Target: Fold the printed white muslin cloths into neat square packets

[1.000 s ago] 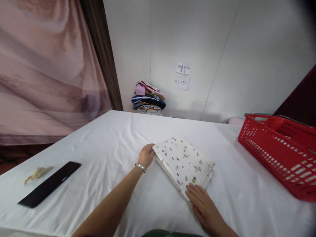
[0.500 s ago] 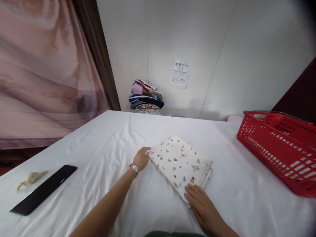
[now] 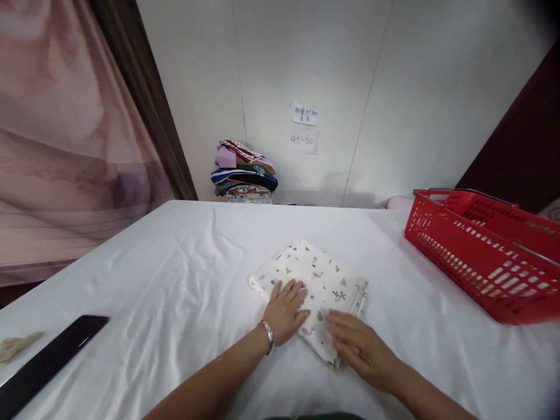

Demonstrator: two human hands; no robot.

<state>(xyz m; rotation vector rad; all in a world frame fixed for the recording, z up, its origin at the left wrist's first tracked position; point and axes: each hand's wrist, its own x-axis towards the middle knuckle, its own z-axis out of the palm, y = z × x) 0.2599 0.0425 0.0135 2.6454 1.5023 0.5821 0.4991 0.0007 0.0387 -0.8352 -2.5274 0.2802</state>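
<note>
A folded white cloth with small printed figures [image 3: 315, 274] lies in the middle of the white-sheeted table [image 3: 175, 262]. My left hand [image 3: 285, 309], with a bracelet on the wrist, rests flat on the cloth's near left part, fingers spread. My right hand [image 3: 356, 344] lies flat on its near right corner, fingers stretched out. Neither hand grips anything.
A red plastic basket [image 3: 476, 251] stands at the right. A black phone [image 3: 48, 361] and a beige cord [image 3: 15, 345] lie at the near left. A stack of folded clothes [image 3: 242, 172] sits against the back wall under paper notes [image 3: 304, 125]. A pink curtain [image 3: 65, 134] hangs left.
My left hand has moved from the cloth's far left corner onto its top and now lies flat. My right hand has slid further onto the cloth. The view has shifted right.
</note>
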